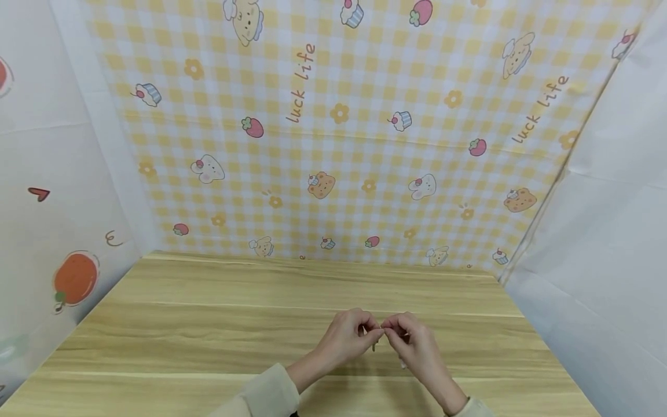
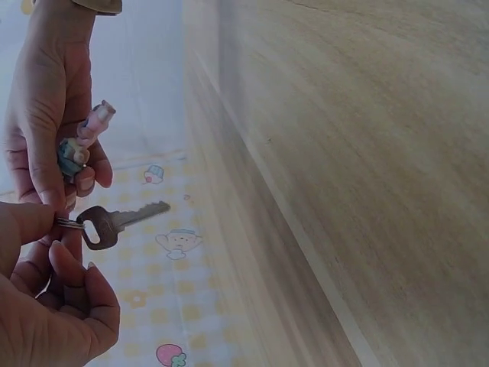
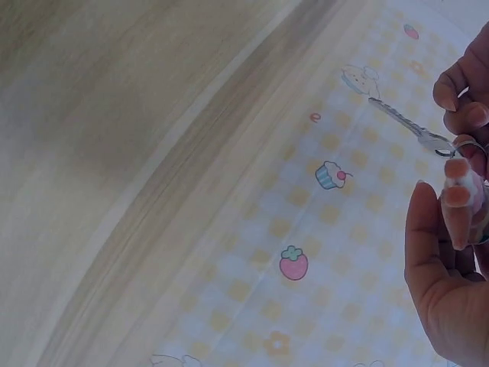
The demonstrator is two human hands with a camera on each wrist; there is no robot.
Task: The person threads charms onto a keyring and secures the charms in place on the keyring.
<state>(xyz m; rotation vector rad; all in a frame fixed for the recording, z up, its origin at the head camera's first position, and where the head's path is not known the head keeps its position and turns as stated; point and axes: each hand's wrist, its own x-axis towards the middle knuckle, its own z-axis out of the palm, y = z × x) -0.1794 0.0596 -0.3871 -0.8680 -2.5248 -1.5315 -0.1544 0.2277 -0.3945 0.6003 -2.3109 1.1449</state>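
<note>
My left hand point(image 1: 354, 333) and right hand point(image 1: 414, 341) meet fingertip to fingertip above the table. Between the left thumb and fingers I pinch a metal key ring point(image 2: 69, 222). From that ring a metal key point(image 2: 122, 221) sticks out, its toothed blade pointing away from the hands. A small pink and blue charm point(image 2: 80, 145) sits in the curled fingers of the right hand, whose fingertips also come up to the ring. Only a sliver of the key point(image 1: 373, 347) shows below the left hand in the head view. Fingers partly hide how ring and charm connect.
The wood-grain table point(image 1: 208, 324) spreads around both hands. A yellow checked cloth point(image 1: 323, 145) with printed figures hangs at its back edge. White sheets stand at the left point(image 1: 47, 145) and right point(image 1: 599, 231).
</note>
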